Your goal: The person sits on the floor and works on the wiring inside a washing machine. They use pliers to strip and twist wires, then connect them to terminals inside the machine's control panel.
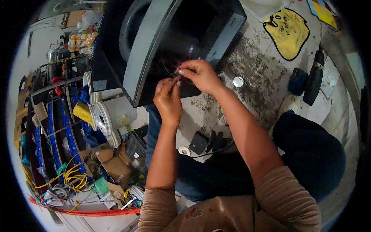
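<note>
A large dark appliance housing (193, 23) with a grey metal edge (148, 46) lies tilted in front of me, its inside facing my hands. Thin wires (167, 69) come out of its dark interior and run to my fingertips. My right hand (201, 76) pinches them between thumb and forefinger. Just below and to the left, my left hand (168, 96) is closed in a pinch at the same spot, its fingertips almost touching the right ones. The wire ends are too small to make out between the fingers.
Dark crumbly dirt covers the floor, where a white round cap (238, 81) lies. At right are a black-handled power tool (315, 77) and a yellow cloth (288, 34). White buckets (119, 110), a cardboard box (113, 164) and blue-bin shelving (56, 120) crowd the left.
</note>
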The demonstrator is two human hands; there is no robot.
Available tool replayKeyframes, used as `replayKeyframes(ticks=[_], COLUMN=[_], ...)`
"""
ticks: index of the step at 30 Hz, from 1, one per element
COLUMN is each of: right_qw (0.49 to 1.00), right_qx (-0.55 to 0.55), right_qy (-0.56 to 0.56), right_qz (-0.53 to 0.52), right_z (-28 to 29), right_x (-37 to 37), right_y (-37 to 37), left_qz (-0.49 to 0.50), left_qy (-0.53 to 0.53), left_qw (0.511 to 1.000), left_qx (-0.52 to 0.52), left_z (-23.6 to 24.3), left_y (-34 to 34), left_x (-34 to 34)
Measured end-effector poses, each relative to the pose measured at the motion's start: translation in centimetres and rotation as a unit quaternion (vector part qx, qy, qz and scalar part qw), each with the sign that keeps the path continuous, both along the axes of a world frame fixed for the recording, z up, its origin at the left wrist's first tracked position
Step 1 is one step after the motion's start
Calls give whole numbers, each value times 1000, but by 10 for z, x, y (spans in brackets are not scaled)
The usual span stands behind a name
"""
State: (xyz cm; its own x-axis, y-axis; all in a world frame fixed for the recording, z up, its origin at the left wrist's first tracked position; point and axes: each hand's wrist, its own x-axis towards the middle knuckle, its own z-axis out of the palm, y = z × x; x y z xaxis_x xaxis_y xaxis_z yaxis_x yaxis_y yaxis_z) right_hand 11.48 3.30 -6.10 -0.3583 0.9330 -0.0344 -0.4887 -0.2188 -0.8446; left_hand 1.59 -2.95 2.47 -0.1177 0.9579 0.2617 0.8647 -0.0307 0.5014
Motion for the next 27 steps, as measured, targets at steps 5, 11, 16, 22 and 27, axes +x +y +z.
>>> replayKeyframes(ticks=[5,11,16,22,27], right_qw=[999,998,998,999,997], right_qx=[41,35,53,50,68], right_qy=[11,27,-22,10,-25], right_qz=[18,39,11,-4,-4], right_z=[-18,-13,-13,-22,-17], right_x=[-1,-1,-4,-10,-9], right_y=[2,0,-4,-6,-9], left_qz=[26,36,25,-12,-12], left_qy=[-59,-23,-3,-7,1], left_qw=[998,999,999,1000,999], left_qx=[-29,18,38,-3,-40], left_z=[4,3,-4,1,5], left_y=[18,29,33,37,35], left_x=[4,7,2,2,-4])
